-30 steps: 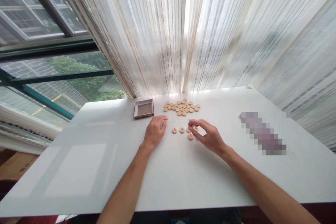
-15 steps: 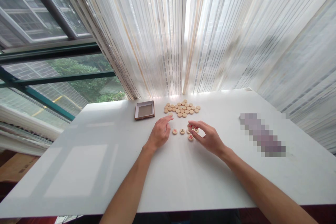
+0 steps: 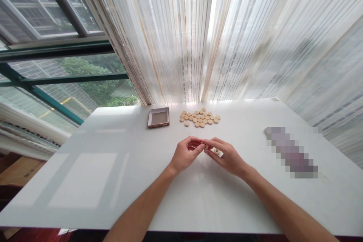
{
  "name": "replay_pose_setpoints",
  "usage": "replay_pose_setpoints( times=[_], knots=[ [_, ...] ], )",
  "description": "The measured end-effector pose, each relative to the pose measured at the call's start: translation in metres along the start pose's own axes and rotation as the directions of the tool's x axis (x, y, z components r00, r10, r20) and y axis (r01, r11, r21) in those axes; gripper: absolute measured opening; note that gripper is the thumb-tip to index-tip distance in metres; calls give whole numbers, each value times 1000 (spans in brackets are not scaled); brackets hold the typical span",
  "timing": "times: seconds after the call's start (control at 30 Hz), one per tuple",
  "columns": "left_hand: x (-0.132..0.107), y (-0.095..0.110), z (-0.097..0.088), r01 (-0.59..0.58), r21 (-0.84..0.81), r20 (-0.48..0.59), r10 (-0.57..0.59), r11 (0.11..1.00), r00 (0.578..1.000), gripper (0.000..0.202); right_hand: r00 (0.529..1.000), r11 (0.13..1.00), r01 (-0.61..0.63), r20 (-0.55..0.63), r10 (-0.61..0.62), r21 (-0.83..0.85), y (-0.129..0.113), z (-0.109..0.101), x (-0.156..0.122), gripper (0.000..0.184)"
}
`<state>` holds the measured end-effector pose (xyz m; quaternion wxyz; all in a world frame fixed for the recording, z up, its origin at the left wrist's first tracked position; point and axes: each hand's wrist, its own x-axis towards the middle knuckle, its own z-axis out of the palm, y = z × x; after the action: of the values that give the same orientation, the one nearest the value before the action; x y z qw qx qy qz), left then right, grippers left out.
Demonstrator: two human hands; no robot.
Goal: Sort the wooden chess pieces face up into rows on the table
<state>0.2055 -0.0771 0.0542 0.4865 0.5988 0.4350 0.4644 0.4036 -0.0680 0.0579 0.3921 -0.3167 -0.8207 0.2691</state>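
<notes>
My left hand (image 3: 185, 155) and my right hand (image 3: 227, 156) meet fingertip to fingertip over the white table (image 3: 113, 166). Both have their fingers curled in a pinch around small round wooden game pieces; one piece with a dark mark (image 3: 217, 151) shows under my right fingers. Several pieces that lay here are covered by my hands. A cluster of several blank-faced wooden pieces (image 3: 200, 118) lies farther back, apart from both hands.
A small square brown box lid (image 3: 158, 117) sits left of the cluster. A blurred-out long object (image 3: 292, 152) lies on the right side of the table. Sheer striped curtains (image 3: 227, 34) hang behind; a window is at the left.
My left hand moved right to meet my right hand. The loose marked pieces that lay in a row are now gathered under or between my fingers.
</notes>
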Motion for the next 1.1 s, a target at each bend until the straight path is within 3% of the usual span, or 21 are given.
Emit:
replay_pose_setpoints(
  times=[0.17, 0.5, 1.1],
  knots=[
    [1, 0, -1, 21, -93, -11, -22, 995, 1000, 30, 1000, 1000, 12, -15, -12, 10, 0, 1, 0, 39],
    [0, 6, -1, 57, -158, 12, -56, 986, 998, 33, 994, 999, -33, -103, 32, -2, -4, -5, 4, 20],
    [-3, 7, -2, -2, -108, 84, 11, 994, 996, 34, 994, 1000, -10, -111, 10, 7, -3, -4, 3, 27]
  ],
)
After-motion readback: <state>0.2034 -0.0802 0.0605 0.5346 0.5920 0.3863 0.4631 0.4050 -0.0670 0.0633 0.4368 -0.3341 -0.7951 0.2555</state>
